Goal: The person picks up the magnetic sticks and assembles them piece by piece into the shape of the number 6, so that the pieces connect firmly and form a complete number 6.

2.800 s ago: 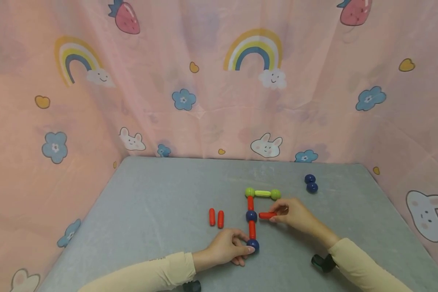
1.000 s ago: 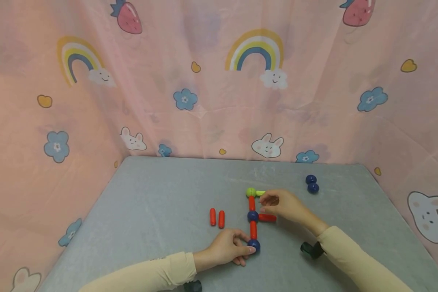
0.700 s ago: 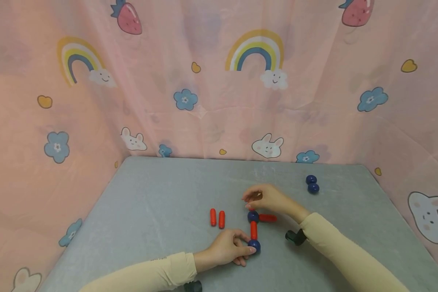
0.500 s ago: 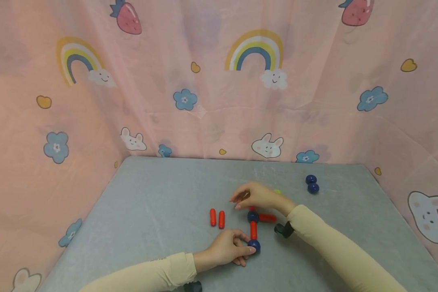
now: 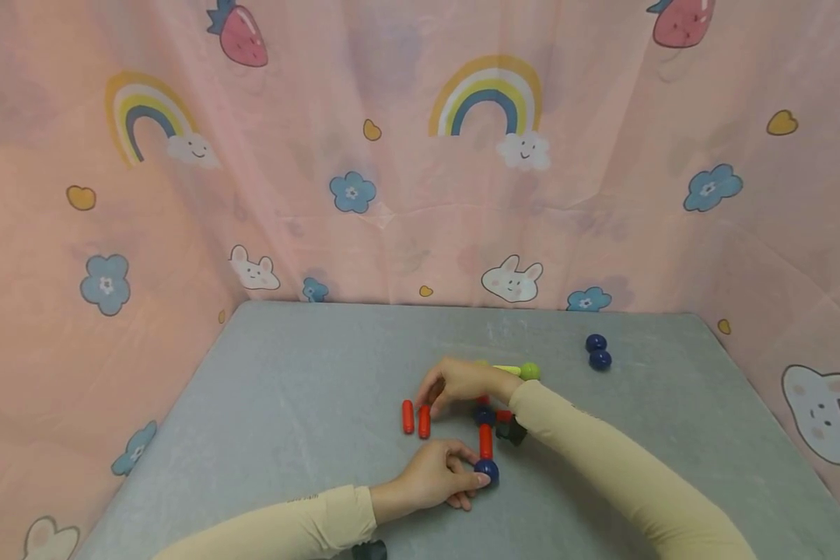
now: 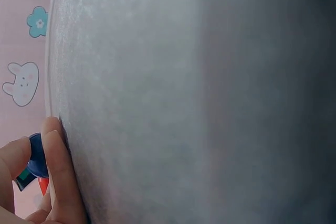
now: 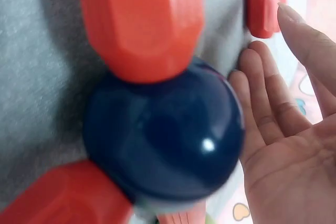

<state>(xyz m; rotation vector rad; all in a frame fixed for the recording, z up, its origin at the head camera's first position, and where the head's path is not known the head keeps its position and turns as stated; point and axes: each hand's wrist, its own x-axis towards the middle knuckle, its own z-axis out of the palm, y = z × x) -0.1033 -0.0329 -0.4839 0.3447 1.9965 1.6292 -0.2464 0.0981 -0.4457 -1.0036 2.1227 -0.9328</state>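
1. The left hand (image 5: 430,476) pinches the near blue ball (image 5: 488,470) between thumb and fingers.
2. From that ball, a near red rod (image 5: 486,442) points to 12 o'clock, reaching the middle blue ball (image 5: 485,418), where a side red rod (image 5: 504,416), partly hidden, runs toward 3 o'clock.
3. Beyond the right wrist, a lime-green rod (image 5: 507,370) runs toward 3 o'clock to a lime-green ball (image 5: 530,371).
4. The right hand (image 5: 462,379) has thumb and index finger at the 12 o'clock end of a loose red rod (image 5: 424,424); I cannot tell whether they grip it.
5. Another red rod (image 5: 408,418) lies just beside, at 9 o'clock.
6. Two spare blue balls (image 5: 600,360) touch on the worktop (image 5: 308,365), toward 2 o'clock, well apart.
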